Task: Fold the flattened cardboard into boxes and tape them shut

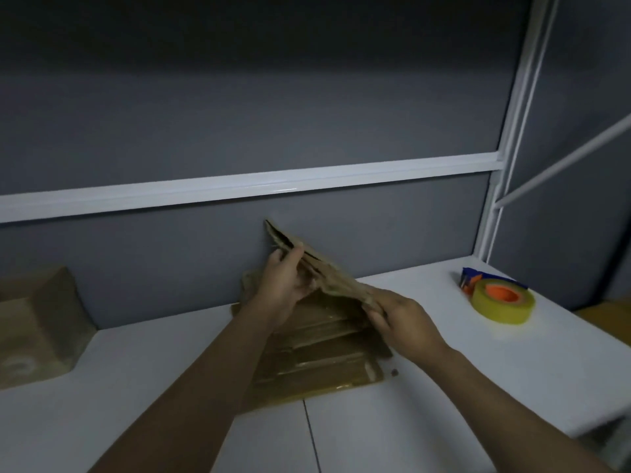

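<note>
Currently your left hand [283,283] and right hand [406,322], fingers clamped, hold a flattened cardboard piece [341,278], seemingly a single one, tilted above the cardboard stack [324,358] on the bench [461,363].

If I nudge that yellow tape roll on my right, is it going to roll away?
The yellow tape roll with the orange core lies flat on its face, so a nudge would probably slide it rather than roll it. The white table looks smooth and glossy, so it may slide easily.
</note>
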